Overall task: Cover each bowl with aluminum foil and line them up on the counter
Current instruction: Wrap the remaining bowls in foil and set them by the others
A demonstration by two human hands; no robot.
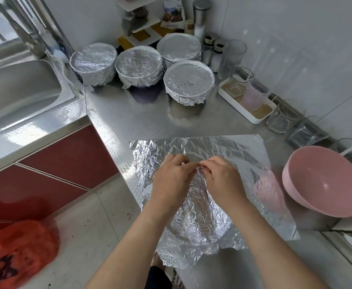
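My left hand (172, 180) and right hand (223, 180) pinch the foil sheet (223, 147) just left of the pink bowl (323, 180).
Hands are together, fingertips almost touching, and each pinches a fold of foil at the middle of the sheet. The sheet lies on the surface (129, 113). Its far part is flat and its near part is crumpled into a mound under my wrists; I cannot tell what is under it. Pink bowl is uncovered and tilted, with its opening facing the sheet. Four foil-covered bowls (138, 63) are clustered well beyond and left of the pink bowl, by the wall. The sink (21, 88) is farther left again.
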